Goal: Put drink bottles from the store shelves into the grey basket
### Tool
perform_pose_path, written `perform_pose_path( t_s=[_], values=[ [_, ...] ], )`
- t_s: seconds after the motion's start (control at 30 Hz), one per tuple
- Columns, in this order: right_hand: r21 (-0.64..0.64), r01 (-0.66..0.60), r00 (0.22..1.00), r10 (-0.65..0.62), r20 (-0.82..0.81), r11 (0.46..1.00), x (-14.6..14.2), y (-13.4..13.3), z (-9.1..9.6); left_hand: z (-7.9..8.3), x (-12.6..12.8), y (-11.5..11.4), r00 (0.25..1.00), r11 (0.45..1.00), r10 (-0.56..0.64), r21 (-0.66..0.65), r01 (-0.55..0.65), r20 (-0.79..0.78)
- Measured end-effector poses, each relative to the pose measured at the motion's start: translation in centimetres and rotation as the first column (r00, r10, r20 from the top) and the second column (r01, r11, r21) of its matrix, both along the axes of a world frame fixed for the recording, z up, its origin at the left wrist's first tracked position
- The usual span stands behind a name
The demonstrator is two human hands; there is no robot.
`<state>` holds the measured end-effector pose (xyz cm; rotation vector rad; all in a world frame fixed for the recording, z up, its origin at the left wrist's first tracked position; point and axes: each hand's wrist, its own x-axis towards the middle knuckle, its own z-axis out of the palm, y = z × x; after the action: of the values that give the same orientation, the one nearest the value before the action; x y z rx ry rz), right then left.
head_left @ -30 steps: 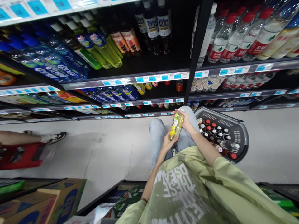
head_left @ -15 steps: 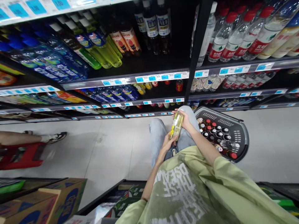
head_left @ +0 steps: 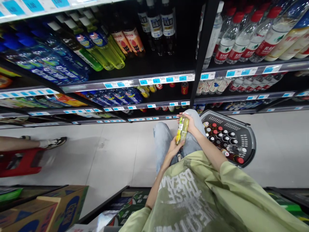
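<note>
A small bottle of yellow-green drink [head_left: 182, 129] is held in front of me, over my legs in light jeans. My right hand [head_left: 190, 124] is wrapped round its upper part, near the cap. My left hand [head_left: 174, 149] cups its lower end from below. To the right of my hands, a dark shopping basket [head_left: 249, 141] stands on the floor with several capped bottles [head_left: 222, 137] upright in it.
Black store shelves [head_left: 145, 80] with blue price tags hold rows of drink bottles ahead. Another person's leg and shoe [head_left: 51, 142] and a red stool [head_left: 19, 162] are at the left. Cardboard boxes [head_left: 48, 209] lie at the lower left on the pale tiled floor.
The bottle stays held in both hands and shifts only slightly. My left fingers have moved a little on its lower end. The view has drifted slightly.
</note>
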<state>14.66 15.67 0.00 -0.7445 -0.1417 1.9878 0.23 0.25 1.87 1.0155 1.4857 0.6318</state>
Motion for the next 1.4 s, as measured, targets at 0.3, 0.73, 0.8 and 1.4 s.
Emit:
perform_pose_path(
  t_s=[0.3,0.73,0.8,1.4],
  values=[
    [0.010,-0.013,1.000,0.013,-0.018,1.000,-0.2,-0.2,0.1,-0.6,0.3,0.3,0.982,0.986,0.090,0.152,-0.064,-0.169],
    [0.022,0.017,1.000,-0.016,-0.019,1.000,-0.2,0.0,0.1,-0.1,-0.3,0.4,0.956,0.949,0.285,0.163,-0.272,-0.066],
    [0.039,0.000,1.000,0.000,-0.021,0.999,-0.2,0.0,0.0,-0.1,-0.5,0.4,0.954,0.954,0.294,0.046,-0.297,0.062],
    [0.314,-0.098,0.798,-0.114,0.591,0.944,1.9,-1.1,1.1,-1.4,-2.3,1.5,0.699,0.812,0.572,-0.174,-0.558,0.428]
  ],
)
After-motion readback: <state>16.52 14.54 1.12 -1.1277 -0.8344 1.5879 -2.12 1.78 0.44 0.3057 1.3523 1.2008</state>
